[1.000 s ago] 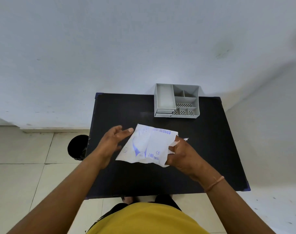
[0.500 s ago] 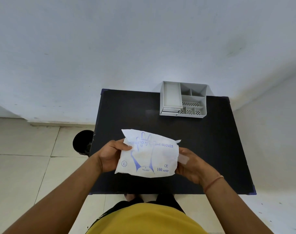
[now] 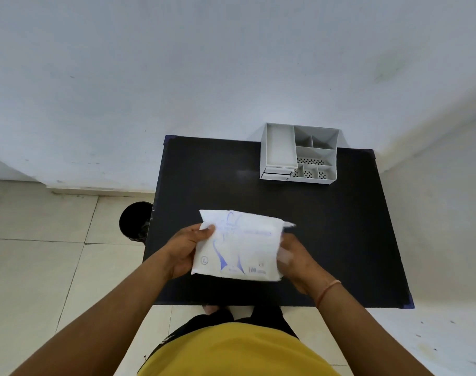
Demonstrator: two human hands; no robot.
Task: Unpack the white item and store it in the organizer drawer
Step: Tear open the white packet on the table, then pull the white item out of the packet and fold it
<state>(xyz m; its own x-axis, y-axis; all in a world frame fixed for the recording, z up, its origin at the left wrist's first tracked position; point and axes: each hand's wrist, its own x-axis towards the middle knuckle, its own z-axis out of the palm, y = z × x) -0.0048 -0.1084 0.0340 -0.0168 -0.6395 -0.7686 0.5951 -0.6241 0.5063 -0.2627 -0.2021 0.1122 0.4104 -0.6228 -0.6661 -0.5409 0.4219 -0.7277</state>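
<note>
Left hand [image 3: 186,251] grips the left edge of the white glove packet [image 3: 238,246], thumb on its printed face. Right hand [image 3: 299,263] grasps the packet's right edge, a torn flap over its fingers. Packet is held above the near middle of the black table [image 3: 218,175], blue print facing up. Grey desk organizer [image 3: 299,156] stands at the table's far edge, well apart, its small drawers shut. Black bin [image 3: 135,221] on the floor left of the table.

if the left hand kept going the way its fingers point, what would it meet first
The left hand points right, into the white packet it already grips. Beyond that lies the right hand on the packet's other edge. Depth is hard to judge from above.
</note>
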